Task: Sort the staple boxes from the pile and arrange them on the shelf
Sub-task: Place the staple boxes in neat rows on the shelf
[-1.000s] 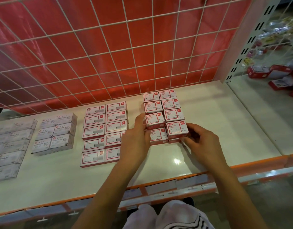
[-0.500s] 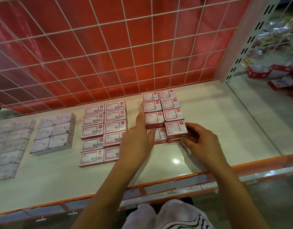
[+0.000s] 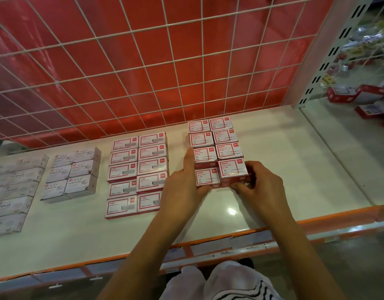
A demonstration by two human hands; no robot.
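Observation:
On the white shelf (image 3: 290,165) stands a two-column block of red-and-white boxes (image 3: 215,139). My right hand (image 3: 260,185) grips the nearest right box stack (image 3: 231,169) at its front and right side, fingers curled round it. My left hand (image 3: 182,185) lies against the block's left side, index finger straight along the boxes, thumb at the front of the nearest left box (image 3: 207,177). A second red-and-white block of staple boxes (image 3: 137,172) stands to the left of it.
Grey-white boxes (image 3: 72,176) and a further grey row (image 3: 11,191) sit at the left. A red wire-grid panel (image 3: 143,68) backs the shelf. An orange front rail (image 3: 316,221) edges it. Loose red boxes (image 3: 342,94) lie on the neighbouring shelf at right.
Both hands stay on the front boxes of the right block; the left index finger has stretched a little farther up its left side. The boxes have hardly shifted.

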